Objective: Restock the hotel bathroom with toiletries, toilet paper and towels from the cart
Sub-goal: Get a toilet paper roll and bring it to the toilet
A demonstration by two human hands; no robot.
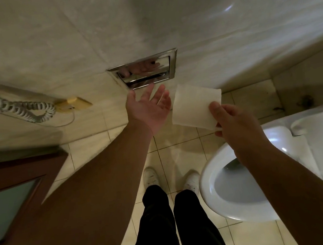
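Right hand [235, 122] pinches the toilet paper roll [193, 106] by its near end, centre-right of frame, probably to keep the core free for mounting. Left hand [149, 109] is held palm-up with fingers spread, empty, just left of the roll and below the recessed chrome holder [144, 70] at centre. Holder interior is too reflective to read. Marble wall [67, 42] fills the top; tiled floor [178, 140] below; toilet [243, 173] lower right; coiled phone cord [14, 108] at left.

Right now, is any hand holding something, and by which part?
The right hand pinches the toilet paper roll at its near end; the left hand is open, holding nothing.
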